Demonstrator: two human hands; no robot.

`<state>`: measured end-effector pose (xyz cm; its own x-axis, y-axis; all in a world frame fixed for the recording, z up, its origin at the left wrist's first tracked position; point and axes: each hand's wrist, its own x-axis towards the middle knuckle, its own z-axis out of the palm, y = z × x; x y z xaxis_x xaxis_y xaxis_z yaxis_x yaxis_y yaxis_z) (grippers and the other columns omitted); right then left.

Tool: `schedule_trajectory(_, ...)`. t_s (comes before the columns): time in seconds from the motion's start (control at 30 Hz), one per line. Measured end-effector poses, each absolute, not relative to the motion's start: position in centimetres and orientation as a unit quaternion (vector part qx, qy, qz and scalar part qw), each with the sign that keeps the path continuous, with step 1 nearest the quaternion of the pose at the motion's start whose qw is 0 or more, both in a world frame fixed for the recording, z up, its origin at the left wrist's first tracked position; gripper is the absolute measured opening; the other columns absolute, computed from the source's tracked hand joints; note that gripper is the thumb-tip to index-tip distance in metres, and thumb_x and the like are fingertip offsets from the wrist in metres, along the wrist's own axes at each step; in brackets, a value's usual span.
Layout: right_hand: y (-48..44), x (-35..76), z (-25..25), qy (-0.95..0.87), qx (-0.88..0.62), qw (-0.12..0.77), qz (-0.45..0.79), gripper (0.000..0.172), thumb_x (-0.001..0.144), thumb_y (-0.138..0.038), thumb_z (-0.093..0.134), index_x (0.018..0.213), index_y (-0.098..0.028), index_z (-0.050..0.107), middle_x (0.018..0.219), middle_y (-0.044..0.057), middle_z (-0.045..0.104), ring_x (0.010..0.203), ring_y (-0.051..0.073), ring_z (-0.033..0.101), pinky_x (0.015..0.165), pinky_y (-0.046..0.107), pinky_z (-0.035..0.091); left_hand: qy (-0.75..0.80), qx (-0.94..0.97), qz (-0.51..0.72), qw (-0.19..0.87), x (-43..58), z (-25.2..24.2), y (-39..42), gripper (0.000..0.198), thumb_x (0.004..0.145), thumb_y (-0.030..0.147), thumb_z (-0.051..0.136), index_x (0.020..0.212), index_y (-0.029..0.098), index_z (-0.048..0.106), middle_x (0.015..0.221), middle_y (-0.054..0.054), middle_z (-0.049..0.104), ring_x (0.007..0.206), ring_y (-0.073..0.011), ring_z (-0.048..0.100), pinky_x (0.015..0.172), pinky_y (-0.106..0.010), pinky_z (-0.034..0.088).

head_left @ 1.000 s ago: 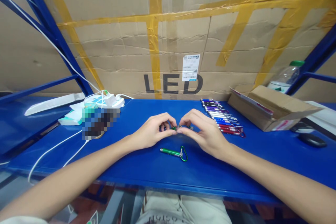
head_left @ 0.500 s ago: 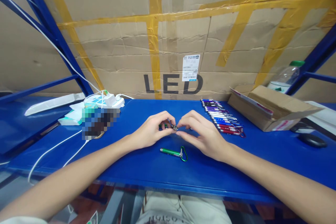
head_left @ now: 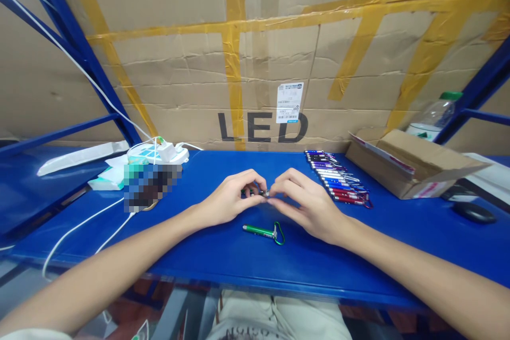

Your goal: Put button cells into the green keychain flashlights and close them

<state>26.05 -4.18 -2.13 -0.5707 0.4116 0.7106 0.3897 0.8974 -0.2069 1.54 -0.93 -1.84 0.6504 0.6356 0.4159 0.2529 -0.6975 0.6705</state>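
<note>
My left hand (head_left: 229,196) is closed around a small keychain flashlight (head_left: 262,193), mostly hidden by the fingers; a dark green bit shows behind them and a silvery end sticks out at the fingertips. At that end my right hand (head_left: 308,203) pinches with thumb and forefinger, the fingertips of both hands almost meeting. Exactly which part the right fingers grip is too small to make out. Just below the hands, a green keychain flashlight (head_left: 260,231) with a green carabiner clip lies on the blue table (head_left: 223,263).
A row of several keychain flashlights (head_left: 334,176) in various colours lies right of my hands. Beyond it stand an open cardboard box (head_left: 418,162), a plastic bottle (head_left: 438,114) and a black mouse (head_left: 474,212). A white power strip (head_left: 175,155) with cables sits left; a large carton (head_left: 179,79) walls the back.
The silvery end at my fingertips has turned slightly. Both hands stay in almost the same place, and the green keychain flashlight on the table has not moved.
</note>
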Motion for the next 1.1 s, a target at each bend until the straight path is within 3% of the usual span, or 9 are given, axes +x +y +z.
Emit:
schedule_trajectory(0.13,-4.4,25.9,-1.9,-0.867,-0.245,0.434,0.019,0.003,0.109,-0.022,0.061,0.111,-0.023,0.061,0.102,0.006,0.067,0.091,0.022,0.064,0.080,0.036,0.055,0.261,0.862,0.334,0.278,1.5,-1.7,-0.9,0.011,0.103,0.028,0.070,0.106,0.019,0.067,0.107,-0.005,0.068,0.088,-0.0158,0.064,0.079,-0.029,0.052)
schedule_trajectory(0.23,-4.2,25.9,-1.8,-0.856,-0.277,0.437,0.005,0.008,0.110,-0.018,0.054,0.111,-0.022,0.061,0.100,0.007,0.066,0.091,0.023,0.062,0.082,0.039,0.052,0.263,0.861,0.338,0.274,1.6,-1.8,-0.9,0.011,0.102,0.028,0.072,0.105,0.019,0.067,0.108,-0.005,0.068,0.088,-0.0156,0.064,0.079,-0.028,0.053)
schedule_trajectory(0.43,-3.3,26.3,-2.6,-0.883,-0.356,0.304,-0.018,0.026,0.111,-0.018,0.049,0.127,-0.023,0.069,0.119,0.013,0.067,0.103,0.029,0.057,0.089,0.046,0.049,0.326,0.835,0.372,0.243,1.5,-2.1,-0.5,0.015,0.099,0.031,0.076,0.105,0.020,0.067,0.102,-0.002,0.071,0.083,-0.0149,0.067,0.073,-0.026,0.052)
schedule_trajectory(0.63,-2.9,26.6,-3.4,-0.906,-0.374,0.196,-0.032,0.034,0.113,-0.021,0.046,0.137,-0.025,0.070,0.131,0.013,0.070,0.109,0.032,0.053,0.086,0.046,0.044,0.378,0.809,0.392,0.220,1.3,-2.1,0.0,0.019,0.098,0.034,0.076,0.107,0.020,0.068,0.090,0.000,0.071,0.071,-0.0137,0.062,0.067,-0.026,0.049)
schedule_trajectory(0.9,-3.0,26.7,-3.1,-0.907,-0.388,0.163,0.001,0.025,0.113,-0.018,0.045,0.116,-0.022,0.070,0.119,0.011,0.071,0.104,0.028,0.053,0.085,0.042,0.037,0.379,0.811,0.389,0.219,1.4,-2.1,-0.2,0.016,0.097,0.032,0.076,0.106,0.020,0.068,0.084,0.002,0.068,0.066,-0.0126,0.058,0.068,-0.026,0.049)
schedule_trajectory(1.1,-2.9,26.8,-3.3,-0.913,-0.379,0.154,0.008,0.028,0.116,-0.021,0.042,0.123,-0.022,0.069,0.118,0.011,0.070,0.102,0.028,0.052,0.085,0.040,0.037,0.379,0.816,0.380,0.214,1.4,-2.2,-0.1,0.017,0.098,0.034,0.075,0.106,0.020,0.069,0.083,0.002,0.068,0.068,-0.0136,0.059,0.069,-0.027,0.049)
